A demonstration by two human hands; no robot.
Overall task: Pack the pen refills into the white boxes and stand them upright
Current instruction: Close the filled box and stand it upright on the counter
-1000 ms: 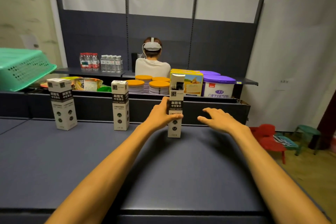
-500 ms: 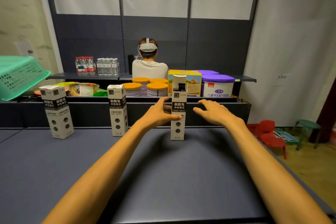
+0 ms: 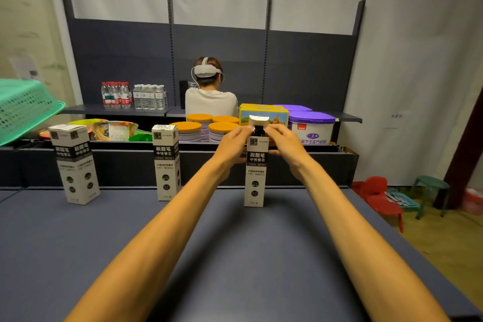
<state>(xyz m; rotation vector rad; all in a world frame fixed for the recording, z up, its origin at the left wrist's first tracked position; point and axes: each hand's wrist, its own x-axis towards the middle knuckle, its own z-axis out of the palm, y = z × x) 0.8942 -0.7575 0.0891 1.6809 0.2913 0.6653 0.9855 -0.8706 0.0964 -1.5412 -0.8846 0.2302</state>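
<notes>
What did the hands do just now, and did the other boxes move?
The left hand slid up from the middle of the right-hand box to its top. The right hand, which was open beside the box, came in. Both now pinch the top by the open flap. The box stayed upright on the table. The other two boxes stayed closed and upright.

Each of the three white boxes carries a black band printed 刷题笔 over 中性替芯: the left box [image 3: 74,165], the middle box [image 3: 166,163] and the right box [image 3: 255,170]. A round mark low on the middle and right boxes reads 0.5. The purple-lidded tub [image 3: 312,129] shows 学生配方奶粉. The smaller print on the boxes is too fine to read.
</notes>
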